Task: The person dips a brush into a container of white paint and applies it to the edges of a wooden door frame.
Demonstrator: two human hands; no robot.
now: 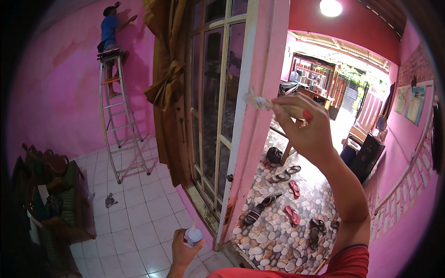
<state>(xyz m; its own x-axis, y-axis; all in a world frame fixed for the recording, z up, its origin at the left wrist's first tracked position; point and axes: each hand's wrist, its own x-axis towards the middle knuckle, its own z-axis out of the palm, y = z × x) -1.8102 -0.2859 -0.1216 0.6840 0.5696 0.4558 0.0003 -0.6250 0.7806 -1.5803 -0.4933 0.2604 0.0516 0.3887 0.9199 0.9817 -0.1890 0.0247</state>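
Observation:
My right hand (pixel 303 125) grips a paintbrush (pixel 259 102) by its wooden handle, a pale band round its ferrule; its whitish bristles are at the white strip (pixel 250 55) along the edge of the pink door frame (pixel 262 139). My left hand (pixel 183 252), low in the view, is closed round a small cup (pixel 193 236) with pale blue-white contents and a light stick standing in it. The glazed window panel (pixel 213 92) with cream bars is just left of the frame, beside a gathered brown curtain (pixel 164 90).
A person (pixel 111 30) in blue is up an aluminium stepladder (pixel 116 120) at the pink wall. A green sofa (pixel 69 194) stands lower left on white tiles. Sandals (pixel 292 214) lie on the pebble-patterned floor through the doorway, near a dark upright box (pixel 366 157).

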